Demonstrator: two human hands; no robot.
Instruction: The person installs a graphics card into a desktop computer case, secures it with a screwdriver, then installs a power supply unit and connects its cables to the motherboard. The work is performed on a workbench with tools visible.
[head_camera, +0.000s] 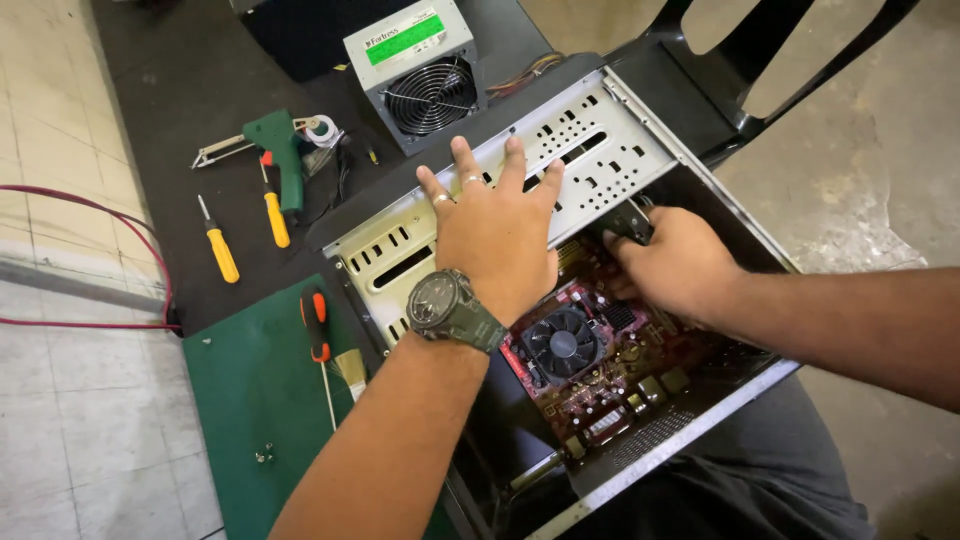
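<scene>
Computer case (700, 190) lies open on its side in front of me, its red motherboard (600, 380) and round black cooler fan (562, 343) showing. My left hand (495, 235) rests flat, fingers spread, on the perforated metal drive cage (590, 140), holding nothing. My right hand (675, 262) reaches inside beside the cage, its grip closed on a black connector (628, 220). Beyond the case sits a grey power supply (415, 70).

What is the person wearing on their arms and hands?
Both arms are bare, with no sleeves and no gloves. The left hand has a chunky dark grey-green wristwatch with a round dark face on its wrist, and two thin silvery rings on its fingers. The right hand shows no watch or rings from here.
</scene>
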